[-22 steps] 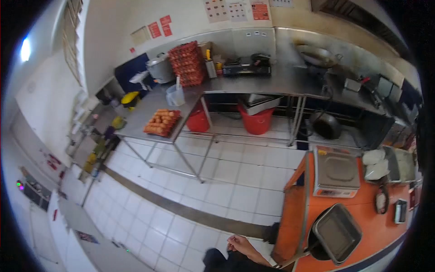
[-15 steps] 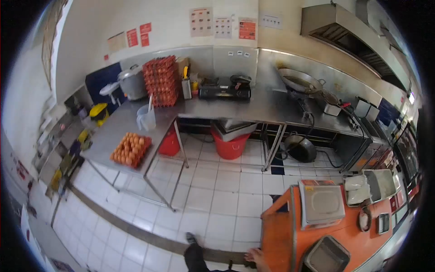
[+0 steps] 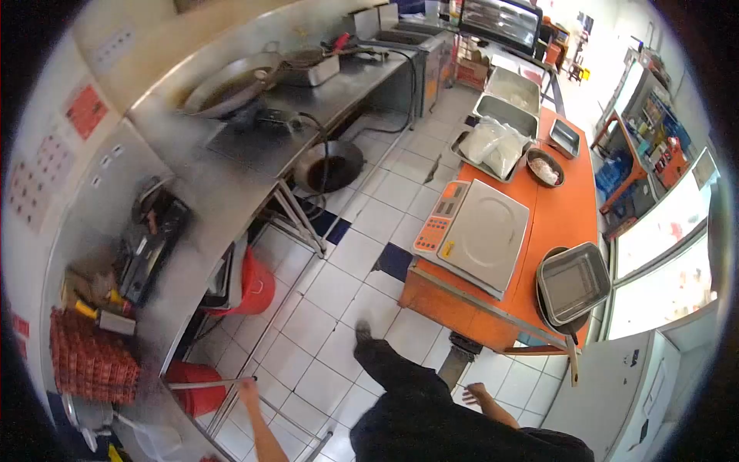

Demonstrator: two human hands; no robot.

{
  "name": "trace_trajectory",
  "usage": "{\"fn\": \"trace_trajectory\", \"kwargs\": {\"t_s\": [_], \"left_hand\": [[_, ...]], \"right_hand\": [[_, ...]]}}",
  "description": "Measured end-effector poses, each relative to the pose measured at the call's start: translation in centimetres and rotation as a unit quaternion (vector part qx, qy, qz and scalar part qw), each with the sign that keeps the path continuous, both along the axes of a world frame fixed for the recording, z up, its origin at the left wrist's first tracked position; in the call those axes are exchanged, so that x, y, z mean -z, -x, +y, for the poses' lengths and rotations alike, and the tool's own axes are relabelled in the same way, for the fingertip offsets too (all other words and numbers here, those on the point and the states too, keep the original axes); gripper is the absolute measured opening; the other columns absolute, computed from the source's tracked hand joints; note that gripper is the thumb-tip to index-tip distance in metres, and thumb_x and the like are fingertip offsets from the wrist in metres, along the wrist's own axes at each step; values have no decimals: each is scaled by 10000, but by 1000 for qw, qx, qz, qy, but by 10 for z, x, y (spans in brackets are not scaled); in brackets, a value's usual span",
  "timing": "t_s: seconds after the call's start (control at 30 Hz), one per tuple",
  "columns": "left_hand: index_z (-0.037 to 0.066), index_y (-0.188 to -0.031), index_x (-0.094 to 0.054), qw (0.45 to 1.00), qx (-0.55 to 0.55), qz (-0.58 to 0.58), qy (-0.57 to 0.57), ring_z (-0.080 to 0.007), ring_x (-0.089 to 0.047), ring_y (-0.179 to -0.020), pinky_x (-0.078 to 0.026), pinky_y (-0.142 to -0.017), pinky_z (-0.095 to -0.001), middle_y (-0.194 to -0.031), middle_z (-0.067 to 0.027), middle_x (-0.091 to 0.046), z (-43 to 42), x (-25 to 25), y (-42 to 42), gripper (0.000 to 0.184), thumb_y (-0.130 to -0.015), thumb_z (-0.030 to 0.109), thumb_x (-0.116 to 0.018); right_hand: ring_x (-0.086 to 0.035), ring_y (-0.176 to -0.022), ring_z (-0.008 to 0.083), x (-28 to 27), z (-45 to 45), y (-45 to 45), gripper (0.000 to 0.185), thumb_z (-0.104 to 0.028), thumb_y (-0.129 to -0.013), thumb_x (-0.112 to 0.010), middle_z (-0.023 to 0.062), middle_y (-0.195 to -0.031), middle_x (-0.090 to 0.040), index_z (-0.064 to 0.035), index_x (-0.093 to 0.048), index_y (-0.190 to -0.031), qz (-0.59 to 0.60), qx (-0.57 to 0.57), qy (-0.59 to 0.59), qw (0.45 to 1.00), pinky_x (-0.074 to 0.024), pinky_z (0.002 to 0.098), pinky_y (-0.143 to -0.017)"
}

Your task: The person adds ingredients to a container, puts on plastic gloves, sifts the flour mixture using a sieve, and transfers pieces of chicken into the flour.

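Note:
My left hand (image 3: 248,391) hangs low at the left, overlapping the foot of a steel table leg (image 3: 208,383); its fingers are small and blurred, and I cannot tell whether it touches the leg. My right hand (image 3: 477,394) is over the tiled floor beside my dark clothing, fingers apart and nothing in them. Nearest to it is the end of the orange table (image 3: 454,312), which bears a digital scale (image 3: 485,235). A rectangular metal pan (image 3: 573,283) rests on a frying pan whose handle (image 3: 573,360) juts over the table edge.
A steel counter (image 3: 208,200) runs along the left, with a wok (image 3: 231,83), a portable stove (image 3: 154,246) and stacked red egg trays (image 3: 92,358). Red tubs (image 3: 258,285) and another wok (image 3: 329,165) are underneath. A white appliance (image 3: 604,389) stands at lower right.
My view has swung right, from the egg table towards the orange table and the aisle beside it. My left hand has come into view.

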State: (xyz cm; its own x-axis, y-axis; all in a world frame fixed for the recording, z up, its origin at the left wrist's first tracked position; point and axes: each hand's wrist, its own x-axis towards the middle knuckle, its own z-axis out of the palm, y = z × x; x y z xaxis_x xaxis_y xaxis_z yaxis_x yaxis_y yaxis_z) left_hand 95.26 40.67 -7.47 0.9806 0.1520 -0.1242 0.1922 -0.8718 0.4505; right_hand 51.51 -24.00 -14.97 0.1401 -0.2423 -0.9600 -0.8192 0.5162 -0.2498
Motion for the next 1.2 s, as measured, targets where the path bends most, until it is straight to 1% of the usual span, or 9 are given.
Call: {"fn": "trace_trajectory", "kwargs": {"t_s": [0.07, 0.1, 0.27, 0.33, 0.43, 0.57, 0.77, 0.9, 1.2], "left_hand": [[31, -879, -605, 998, -32, -43, 27, -188, -589, -708, -489, -649, -319, -766, -71, -600, -34, -44, -86, 132, -898, 161, -590], [31, -885, -619, 976, -46, -93, 189, -169, -578, -666, -469, -580, -318, -771, -69, -616, -50, -59, -122, 178, -896, 207, -598], [13, -886, -614, 852, -4, 7, 524, -145, -603, -747, -501, -676, -273, -827, -68, -628, -182, -53, -243, 74, -911, 65, -567], [-3, -935, -642, 941, 106, 104, 303, -154, -620, -827, -499, -731, -275, -860, -87, -659, -249, -36, -254, 105, -908, 77, -581], [56, -998, -680, 954, 216, 125, 169, -180, -651, -850, -505, -763, -324, -864, -100, -688, -369, -80, -271, 159, -920, 172, -603], [79, -1018, -681, 912, 357, 181, 93, -286, -671, -874, -511, -780, -372, -933, -141, -697, -458, -67, -405, 254, -942, 288, -559], [56, -996, -663, 887, 431, 137, 99, -325, -671, -871, -513, -753, -412, -926, -167, -693, -648, -55, -623, 280, -935, 310, -562], [30, -1030, -657, 802, 391, 356, 278, -156, -672, -790, -533, -660, -286, -897, -110, -707, -828, -33, -681, 230, -942, 217, -557], [9, -962, -684, 779, 443, 368, 248, -162, -670, -690, -542, -653, -295, -771, -90, -688, -1168, 48, -720, 245, -910, 223, -576]], "right_hand": [[-638, -978, 380, 24, -4, -59, 385, -343, -901, -564, 197, -1074, -636, -36, -578, -1133, -29, 10, -59, 998, -503, 570, -830], [-632, -988, 385, 22, -5, -98, 419, -368, -899, -578, 206, -1092, -632, -35, -582, -1153, -57, 9, -101, 993, -500, 576, -835], [-590, -1064, 322, -9, 3, -401, 427, -332, -964, -500, 174, -1203, -594, -47, -539, -1280, -270, -385, 118, 874, -458, 429, -930], [-551, -1159, 316, -81, 10, -504, 423, -307, -985, -474, 166, -1292, -559, -54, -509, -1323, -414, -356, 220, 809, -423, 378, -995], [-624, -1011, 242, -250, -22, -629, 332, -275, -981, -517, 120, -1105, -657, -39, -569, -1207, -438, -220, 234, 840, -470, 356, -901], [-644, -937, 220, -205, -111, -725, 292, -273, -977, -523, 112, -1028, -677, -41, -605, -1135, -491, -63, 180, 850, -492, 351, -849], [-671, -837, 240, -178, -220, -754, 295, -259, -915, -598, 161, -911, -688, 6, -642, -1036, -221, -48, 407, 885, -517, 358, -761], [-673, -822, 216, -191, -270, -750, 280, -226, -921, -579, 142, -886, -688, 22, -640, -1035, -120, 92, 402, 903, -520, 336, -722], [-654, -806, 188, -136, -521, -879, 300, -254, -926, -588, 131, -862, -673, 10, -630, -1062, -114, 113, 388, 908, -506, 308, -724]]}}
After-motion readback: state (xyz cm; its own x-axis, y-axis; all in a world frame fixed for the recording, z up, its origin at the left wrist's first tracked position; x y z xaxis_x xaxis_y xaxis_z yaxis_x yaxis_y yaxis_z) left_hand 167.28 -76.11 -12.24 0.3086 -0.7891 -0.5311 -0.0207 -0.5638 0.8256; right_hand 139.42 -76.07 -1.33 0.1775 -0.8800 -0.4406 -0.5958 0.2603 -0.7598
